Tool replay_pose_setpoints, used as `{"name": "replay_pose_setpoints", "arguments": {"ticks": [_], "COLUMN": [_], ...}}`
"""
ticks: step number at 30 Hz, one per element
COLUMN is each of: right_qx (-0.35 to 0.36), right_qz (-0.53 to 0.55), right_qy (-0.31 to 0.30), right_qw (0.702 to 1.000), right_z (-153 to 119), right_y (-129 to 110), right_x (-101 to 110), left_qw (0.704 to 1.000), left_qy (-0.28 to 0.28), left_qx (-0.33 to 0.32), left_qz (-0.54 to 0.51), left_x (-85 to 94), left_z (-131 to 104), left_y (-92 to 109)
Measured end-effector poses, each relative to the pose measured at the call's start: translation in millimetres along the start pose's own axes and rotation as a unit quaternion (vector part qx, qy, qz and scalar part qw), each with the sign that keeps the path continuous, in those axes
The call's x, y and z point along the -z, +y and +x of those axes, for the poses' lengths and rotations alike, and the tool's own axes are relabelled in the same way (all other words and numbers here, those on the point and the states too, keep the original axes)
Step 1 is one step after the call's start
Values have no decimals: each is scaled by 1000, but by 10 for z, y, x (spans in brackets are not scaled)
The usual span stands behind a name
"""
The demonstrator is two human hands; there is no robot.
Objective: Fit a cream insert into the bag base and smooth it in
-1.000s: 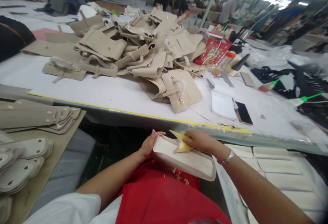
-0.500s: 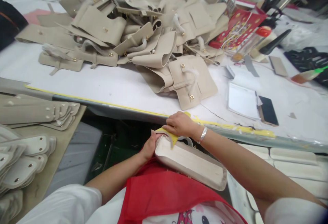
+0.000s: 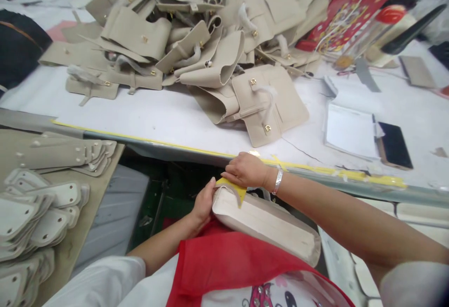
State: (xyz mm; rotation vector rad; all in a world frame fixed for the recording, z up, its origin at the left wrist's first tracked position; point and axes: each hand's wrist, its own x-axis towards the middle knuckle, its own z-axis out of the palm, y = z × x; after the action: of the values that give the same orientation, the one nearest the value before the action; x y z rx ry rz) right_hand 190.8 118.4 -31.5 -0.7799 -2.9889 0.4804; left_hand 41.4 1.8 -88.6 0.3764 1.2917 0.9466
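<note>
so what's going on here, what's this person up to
A person in a red apron holds the end of a pale, box-shaped bag in the left hand. The right hand holds a yellow piece with a curved edge at that same end. On the white table ahead lies a heap of beige bag pieces, with a notepad and a phone to the right. Stacked flat parts lie on a board to the left.
</note>
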Motion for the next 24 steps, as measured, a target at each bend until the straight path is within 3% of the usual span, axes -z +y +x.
{"name": "replay_pose_setpoints", "arguments": {"ticks": [3,6,13,20,24], "right_qx": [10,-5,-93,-155,-200], "right_qz": [13,5,13,18,-10], "right_qy": [2,-6,-43,-23,-43], "right_qw": [1000,1000,995,987,979], "right_z": [-65,-112,-140,-429,-537], "right_y": [-42,-78,-119,-271,-418], "right_x": [-45,-75,-79,-208,-148], "left_qw": [998,995,995,976,966], "left_qy": [20,-18,-66,-181,-205], "left_qx": [-58,-101,-71,-62,-56], "left_qz": [14,10,27,102,145], "left_x": [38,48,-6,-43,13], "left_z": [-22,-21,-1,-9,55], "left_y": [-62,-75,73,187,192]}}
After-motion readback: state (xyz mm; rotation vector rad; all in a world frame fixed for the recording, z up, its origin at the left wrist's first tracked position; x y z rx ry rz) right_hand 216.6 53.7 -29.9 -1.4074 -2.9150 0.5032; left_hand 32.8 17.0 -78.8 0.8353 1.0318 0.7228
